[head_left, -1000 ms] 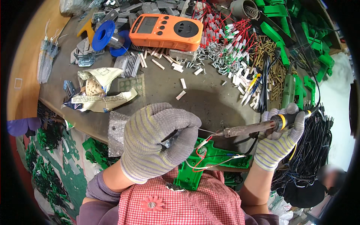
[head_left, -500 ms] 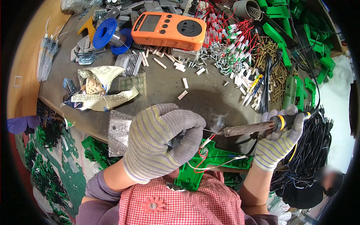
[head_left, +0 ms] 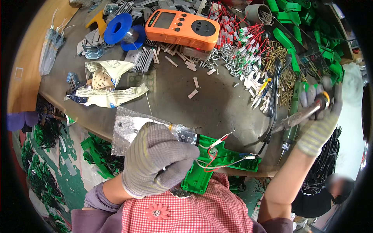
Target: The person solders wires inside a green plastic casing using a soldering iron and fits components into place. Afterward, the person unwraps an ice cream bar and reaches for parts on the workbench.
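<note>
My left hand [head_left: 159, 159], in a striped grey glove, is closed with thumb and forefinger pinched. Thin solder wire [head_left: 148, 101] runs into it from a blue spool [head_left: 117, 29]. Just right of that hand lies a green pistol-shaped plastic housing half [head_left: 198, 179], with red and white wires and a white-sleeved joint [head_left: 220, 140] sticking up. A clear cylindrical part [head_left: 184, 134] sits against the housing's upper left. Over on the right, my gloved right hand [head_left: 320, 106] grips a soldering iron [head_left: 297, 117], its dark barrel pointing left and down; hand and iron are somewhat blurred.
At the back stands an orange meter [head_left: 182, 29] with a socket. Beside it are heaped screws, red-wired lamps [head_left: 241, 42] and brass pins. A green electric screwdriver [head_left: 290, 134] lies under the iron. An opened snack packet [head_left: 108, 93] and bubble wrap [head_left: 123, 130] lie left.
My right hand has carried the soldering iron right, away from the wire joint, where smoke was rising. My left hand has drawn back left and down, uncovering the clear part.
</note>
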Demonstrator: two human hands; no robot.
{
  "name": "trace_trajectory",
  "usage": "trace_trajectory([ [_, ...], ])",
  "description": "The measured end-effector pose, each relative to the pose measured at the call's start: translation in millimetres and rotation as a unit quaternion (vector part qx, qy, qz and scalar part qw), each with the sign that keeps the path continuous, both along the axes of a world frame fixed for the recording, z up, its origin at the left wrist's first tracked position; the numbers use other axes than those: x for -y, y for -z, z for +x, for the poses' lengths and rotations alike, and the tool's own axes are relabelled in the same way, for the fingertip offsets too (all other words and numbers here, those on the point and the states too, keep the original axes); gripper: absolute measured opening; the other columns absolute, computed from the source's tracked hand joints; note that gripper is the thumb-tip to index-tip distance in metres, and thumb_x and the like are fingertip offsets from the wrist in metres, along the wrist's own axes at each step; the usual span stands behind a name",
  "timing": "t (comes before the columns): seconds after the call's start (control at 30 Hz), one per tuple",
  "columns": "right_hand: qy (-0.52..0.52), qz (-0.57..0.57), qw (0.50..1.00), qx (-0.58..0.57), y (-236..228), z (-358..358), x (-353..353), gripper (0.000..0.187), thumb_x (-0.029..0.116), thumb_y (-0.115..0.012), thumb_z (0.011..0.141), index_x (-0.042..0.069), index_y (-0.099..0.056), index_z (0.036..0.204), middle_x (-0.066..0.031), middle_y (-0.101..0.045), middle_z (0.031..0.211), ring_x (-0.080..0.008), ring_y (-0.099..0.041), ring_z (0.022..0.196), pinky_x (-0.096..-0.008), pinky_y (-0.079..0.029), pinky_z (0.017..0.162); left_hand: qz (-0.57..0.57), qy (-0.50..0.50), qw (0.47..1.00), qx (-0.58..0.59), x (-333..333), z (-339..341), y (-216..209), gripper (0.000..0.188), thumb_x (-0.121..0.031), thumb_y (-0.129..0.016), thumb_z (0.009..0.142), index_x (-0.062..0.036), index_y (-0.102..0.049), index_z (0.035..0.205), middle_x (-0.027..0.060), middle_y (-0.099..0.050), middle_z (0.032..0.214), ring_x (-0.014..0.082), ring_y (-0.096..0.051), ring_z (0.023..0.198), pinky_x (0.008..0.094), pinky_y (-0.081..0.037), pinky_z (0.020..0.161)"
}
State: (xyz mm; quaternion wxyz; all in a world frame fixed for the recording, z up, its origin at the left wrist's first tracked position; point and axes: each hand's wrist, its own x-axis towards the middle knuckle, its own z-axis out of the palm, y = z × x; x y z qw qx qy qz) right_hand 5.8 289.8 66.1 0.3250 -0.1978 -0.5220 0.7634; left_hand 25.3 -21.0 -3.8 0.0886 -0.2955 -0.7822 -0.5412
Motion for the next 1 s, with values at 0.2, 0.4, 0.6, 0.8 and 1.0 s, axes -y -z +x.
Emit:
trace_trajectory([
  [0.2, -0.253, 0.07, 0.962, 0.08, -7, -39, 56, 0.033, 0.036, -0.057, 0.098, 0.005, -0.052, 0.088, -0.0014, -0.049, 0.061, -0.0136, -0.05, 0.047, -0.0276, -0.04, 0.044, -0.064, 0.045, 0.997, -0.01, -1, 7, 2, 0.027, -0.012, -0.08, 0.07, -0.0133, -0.071, 0.095, 0.0056, -0.06, 0.083, 0.0257, -0.057, 0.068, 0.0395, -0.043, 0.062],
  [0.4, -0.304, 0.175, 0.932, 0.094, -1, -39, 65, 0.032, 0.029, -0.055, 0.1, 0.0, -0.054, 0.087, -0.0048, -0.054, 0.072, -0.005, -0.043, 0.04, -0.017, -0.033, 0.034, -0.065, 0.05, 0.997, 0.003, -10, 4, -2, 0.024, -0.013, -0.079, 0.072, -0.0145, -0.072, 0.095, 0.0059, -0.059, 0.082, 0.0269, -0.058, 0.075, 0.041, -0.044, 0.064],
  [0.6, -0.301, 0.153, 0.937, 0.088, 4, -37, 63, 0.031, 0.029, -0.057, 0.099, 0.0, -0.055, 0.09, -0.0045, -0.053, 0.077, -0.006, -0.048, 0.046, -0.0176, -0.038, 0.039, -0.071, 0.036, 0.997, -0.006, -14, 3, -3, 0.018, -0.007, -0.076, 0.069, -0.0112, -0.072, 0.086, 0.0051, -0.059, 0.079, 0.0243, -0.056, 0.07, 0.0365, -0.044, 0.065],
  [0.8, -0.282, 0.141, 0.944, 0.097, 3, -33, 62, 0.031, 0.029, -0.057, 0.098, 0.0, -0.056, 0.09, -0.0044, -0.054, 0.08, -0.0034, -0.038, 0.04, -0.0169, -0.035, 0.039, -0.071, 0.021, 0.997, -0.006, -18, 5, -3, 0.017, -0.007, -0.076, 0.071, -0.0114, -0.071, 0.086, 0.0046, -0.06, 0.078, 0.0248, -0.056, 0.068, 0.0364, -0.044, 0.064],
  [1.0, -0.281, 0.181, 0.94, 0.072, 6, -33, 54, 0.03, 0.029, -0.057, 0.098, 0.0, -0.055, 0.091, -0.0036, -0.054, 0.08, -0.005, -0.04, 0.042, -0.0175, -0.036, 0.039, -0.071, 0.024, 0.997, -0.008, -19, 4, -4, 0.014, -0.008, -0.075, 0.074, -0.0117, -0.071, 0.088, 0.0046, -0.06, 0.075, 0.0249, -0.055, 0.066, 0.0368, -0.042, 0.062],
])
